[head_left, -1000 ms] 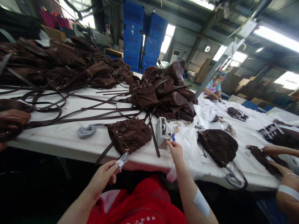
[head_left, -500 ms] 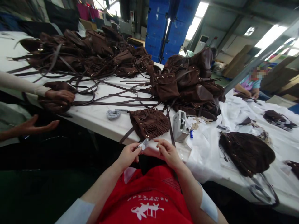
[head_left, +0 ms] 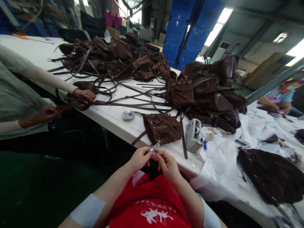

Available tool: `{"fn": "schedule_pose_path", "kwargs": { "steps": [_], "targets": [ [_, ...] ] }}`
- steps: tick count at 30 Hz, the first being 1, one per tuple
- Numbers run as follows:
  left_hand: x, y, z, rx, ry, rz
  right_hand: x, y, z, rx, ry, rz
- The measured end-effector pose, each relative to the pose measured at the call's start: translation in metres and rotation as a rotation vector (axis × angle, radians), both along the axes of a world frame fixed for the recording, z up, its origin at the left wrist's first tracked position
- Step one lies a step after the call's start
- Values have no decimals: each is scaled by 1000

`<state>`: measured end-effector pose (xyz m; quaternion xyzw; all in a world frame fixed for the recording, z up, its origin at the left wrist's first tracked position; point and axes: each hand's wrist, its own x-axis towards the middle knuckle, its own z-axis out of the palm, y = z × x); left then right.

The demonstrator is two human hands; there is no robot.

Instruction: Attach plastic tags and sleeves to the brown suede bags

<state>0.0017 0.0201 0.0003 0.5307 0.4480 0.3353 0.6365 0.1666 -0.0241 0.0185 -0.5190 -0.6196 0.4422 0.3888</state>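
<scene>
My left hand [head_left: 140, 160] is closed, thumb and fingers pinching a small crumpled piece of clear plastic [head_left: 156, 145] with something whitish in it. The fingers of my right hand [head_left: 168, 164] pinch the same piece from the other side. Both hands are at the table's front edge. Just beyond them lies a dark brown fringed bag [head_left: 162, 128] with a strap hanging towards the edge. A grey coil [head_left: 128, 116] is to its left. To its right stands a light grey tape dispenser [head_left: 194, 136], near a small blue item [head_left: 205, 144].
Piles of brown bags [head_left: 182, 91] with long straps cover the back of the white table [head_left: 114, 122]. At left, a co-worker's hands [head_left: 84, 95] handle another bag. White wrapping sheets [head_left: 220, 158] and a larger brown bag [head_left: 270, 175] lie at right. Another person [head_left: 280, 98] works beyond.
My right hand has moved in from pointing apart to pinch the plastic piece with my left. The co-worker's lower hand has closed near the bag. The view has swung left.
</scene>
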Motion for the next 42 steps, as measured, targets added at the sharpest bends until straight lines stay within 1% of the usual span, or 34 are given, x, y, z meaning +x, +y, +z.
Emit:
{"fn": "schedule_pose_path", "kwargs": {
  "steps": [2, 4, 6, 7, 11, 13, 17, 22, 28, 33, 36, 39, 42],
  "targets": [
    [0, 0, 1, -17, -12, 17, 1, 3, 0, 27, 9, -22],
    [0, -1, 1, -43, -12, 42, 4, 8, 0, 56, 26, -102],
    [0, -1, 1, -60, -6, 62, 5, 13, 0, 26, 71, -171],
    [0, -2, 1, -60, -1, 65, 5, 14, 0, -16, 102, -179],
    [0, -3, 3, -43, 5, 61, -2, 17, -4, -212, 211, -130],
    [0, -3, 5, -24, 4, 57, -5, 16, -7, -266, 238, -113],
    [0, -4, 7, 4, 4, 56, -7, 18, -14, -322, 241, -104],
    [-1, -4, 5, 41, 17, 44, -6, 24, -19, -359, 244, -92],
    [-2, -3, 3, 114, 95, 43, -2, 28, -23, -406, 250, -25],
    [2, -1, -5, 60, 133, 108, 4, 26, -24, -440, 340, 76],
    [4, 0, -7, 63, 134, 124, 4, 26, -24, -461, 365, 58],
    [5, -1, -2, 120, 152, 151, -1, 30, -24, -454, 343, 30],
    [4, -5, 8, 251, 233, 186, -9, 31, -27, -427, 324, 14]
  ]
}}
